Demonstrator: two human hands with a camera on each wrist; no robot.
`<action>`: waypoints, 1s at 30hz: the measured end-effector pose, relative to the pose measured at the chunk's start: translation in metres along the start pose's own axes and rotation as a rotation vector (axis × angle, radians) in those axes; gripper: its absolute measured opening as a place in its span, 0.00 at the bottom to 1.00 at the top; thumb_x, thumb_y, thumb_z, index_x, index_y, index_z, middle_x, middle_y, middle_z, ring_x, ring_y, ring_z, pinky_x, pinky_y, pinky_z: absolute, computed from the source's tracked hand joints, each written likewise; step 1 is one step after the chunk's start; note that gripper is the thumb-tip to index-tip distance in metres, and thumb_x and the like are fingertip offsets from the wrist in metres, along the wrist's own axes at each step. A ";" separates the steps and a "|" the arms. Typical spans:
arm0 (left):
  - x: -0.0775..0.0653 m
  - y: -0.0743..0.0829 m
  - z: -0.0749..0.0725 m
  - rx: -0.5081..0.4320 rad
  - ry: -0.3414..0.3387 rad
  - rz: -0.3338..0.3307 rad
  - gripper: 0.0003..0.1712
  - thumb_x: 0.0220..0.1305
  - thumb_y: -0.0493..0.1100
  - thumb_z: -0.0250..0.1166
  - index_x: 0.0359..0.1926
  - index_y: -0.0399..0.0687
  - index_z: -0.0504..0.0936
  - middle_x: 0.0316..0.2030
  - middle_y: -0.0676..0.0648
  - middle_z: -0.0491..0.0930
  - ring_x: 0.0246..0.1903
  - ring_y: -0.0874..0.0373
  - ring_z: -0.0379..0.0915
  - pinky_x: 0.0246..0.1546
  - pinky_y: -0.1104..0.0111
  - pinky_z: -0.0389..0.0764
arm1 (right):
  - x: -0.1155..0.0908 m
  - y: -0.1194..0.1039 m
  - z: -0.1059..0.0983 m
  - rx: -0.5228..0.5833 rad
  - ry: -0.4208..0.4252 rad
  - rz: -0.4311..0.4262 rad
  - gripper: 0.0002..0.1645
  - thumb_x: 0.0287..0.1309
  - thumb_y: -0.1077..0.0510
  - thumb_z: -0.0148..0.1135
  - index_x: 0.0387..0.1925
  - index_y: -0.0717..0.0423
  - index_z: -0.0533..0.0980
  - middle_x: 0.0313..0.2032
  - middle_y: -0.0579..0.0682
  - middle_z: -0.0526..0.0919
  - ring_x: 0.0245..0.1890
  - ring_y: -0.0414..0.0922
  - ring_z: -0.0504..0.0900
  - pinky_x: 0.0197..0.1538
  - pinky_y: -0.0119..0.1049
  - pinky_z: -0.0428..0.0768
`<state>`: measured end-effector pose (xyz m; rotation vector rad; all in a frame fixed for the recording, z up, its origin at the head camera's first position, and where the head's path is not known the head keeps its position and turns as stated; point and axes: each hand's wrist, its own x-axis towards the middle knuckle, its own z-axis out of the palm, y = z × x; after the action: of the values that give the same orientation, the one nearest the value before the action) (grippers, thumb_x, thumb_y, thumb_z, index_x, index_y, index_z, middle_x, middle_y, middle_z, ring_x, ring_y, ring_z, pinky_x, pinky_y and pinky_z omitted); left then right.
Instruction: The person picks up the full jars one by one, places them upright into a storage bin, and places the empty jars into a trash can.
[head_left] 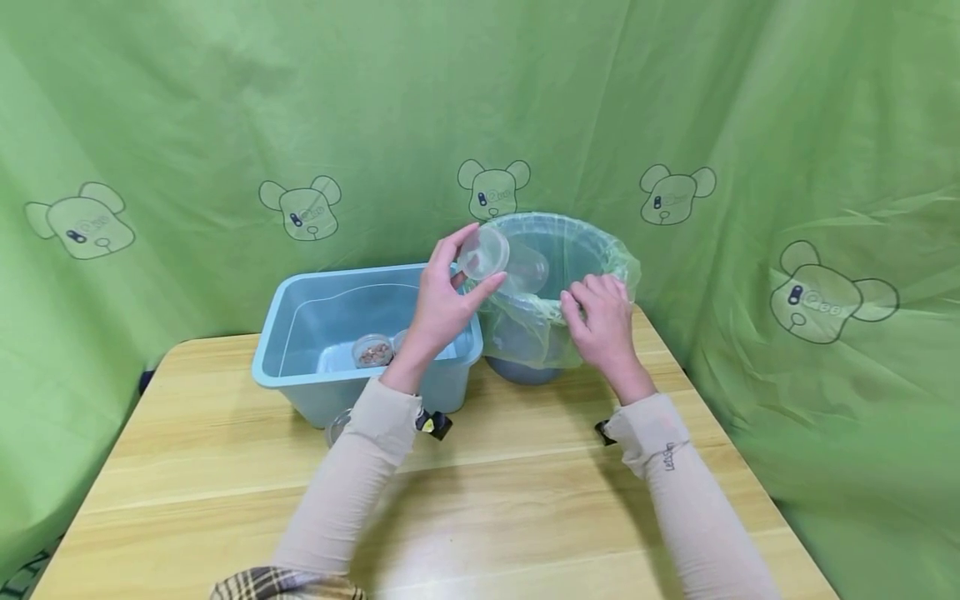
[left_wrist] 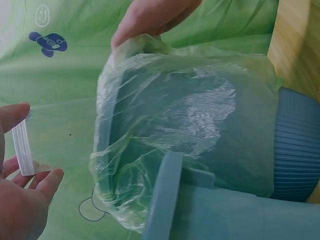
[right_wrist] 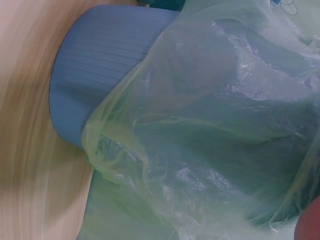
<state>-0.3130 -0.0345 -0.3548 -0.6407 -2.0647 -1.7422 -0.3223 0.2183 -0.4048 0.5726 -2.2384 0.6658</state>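
My left hand [head_left: 442, 300] pinches a thin, clear round plastic lid [head_left: 483, 252] by its edge, above the left rim of the bin. In the left wrist view the lid [left_wrist: 23, 147] appears edge-on between thumb and fingers. A clear plastic cup [head_left: 528, 270] shows just inside the bin's mouth, right beside the lid. The blue bin [head_left: 525, 371] wears a thin green bin bag [head_left: 540, 337] folded over its rim. At the front right of that rim, my right hand [head_left: 603, 321] grips the bag with curled fingers.
A light blue tub [head_left: 300, 379] stands left of the bin. Inside it lie a clear round container [head_left: 372, 353] of brown bits and another clear piece, partly hidden by my left wrist. A clear round piece [head_left: 337, 427] lies on the wooden table [head_left: 480, 517] before the tub.
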 end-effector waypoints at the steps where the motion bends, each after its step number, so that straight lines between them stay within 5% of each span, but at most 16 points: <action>1: 0.001 -0.001 0.001 0.002 0.001 -0.003 0.42 0.64 0.49 0.75 0.75 0.57 0.68 0.66 0.49 0.72 0.66 0.58 0.69 0.67 0.66 0.77 | 0.000 0.000 0.000 -0.001 0.000 0.000 0.24 0.72 0.49 0.44 0.22 0.58 0.70 0.25 0.56 0.70 0.35 0.59 0.69 0.60 0.61 0.67; 19: 0.007 -0.013 0.024 0.147 -0.037 0.051 0.41 0.66 0.47 0.73 0.75 0.48 0.65 0.65 0.42 0.70 0.61 0.50 0.73 0.66 0.63 0.78 | 0.001 0.001 0.000 -0.007 -0.001 0.004 0.24 0.72 0.48 0.45 0.23 0.58 0.71 0.26 0.57 0.71 0.37 0.60 0.70 0.61 0.61 0.67; 30: 0.010 -0.020 0.030 0.213 -0.057 0.082 0.40 0.67 0.44 0.72 0.75 0.43 0.65 0.72 0.40 0.65 0.67 0.46 0.70 0.70 0.62 0.74 | 0.000 0.000 0.000 -0.014 0.004 -0.011 0.25 0.72 0.48 0.44 0.23 0.58 0.72 0.26 0.57 0.71 0.36 0.60 0.70 0.59 0.61 0.67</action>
<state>-0.3322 -0.0067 -0.3712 -0.7054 -2.1914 -1.4495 -0.3229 0.2183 -0.4051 0.5751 -2.2327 0.6446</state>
